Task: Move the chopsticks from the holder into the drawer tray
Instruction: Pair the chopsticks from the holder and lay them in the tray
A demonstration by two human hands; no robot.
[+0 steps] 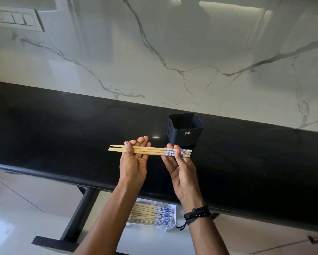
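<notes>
Three wooden chopsticks (154, 151) with blue-and-white patterned ends lie level across both my palms, above the black counter. My left hand (134, 161) pins their plain tips under the thumb. My right hand (180, 168) holds the patterned ends between thumb and fingers. Just behind my right hand stands the black square holder (185, 131), and I see nothing in it. Below the counter edge, in the pulled-out drawer, a white tray (173, 220) holds several more chopsticks (154, 214) lying side by side, partly hidden by my left forearm.
The black counter (62, 137) runs across the view with a rounded front edge. A marble wall rises behind it, with a switch plate (15, 18) at top left. The drawer's black front (51, 243) sticks out at lower left.
</notes>
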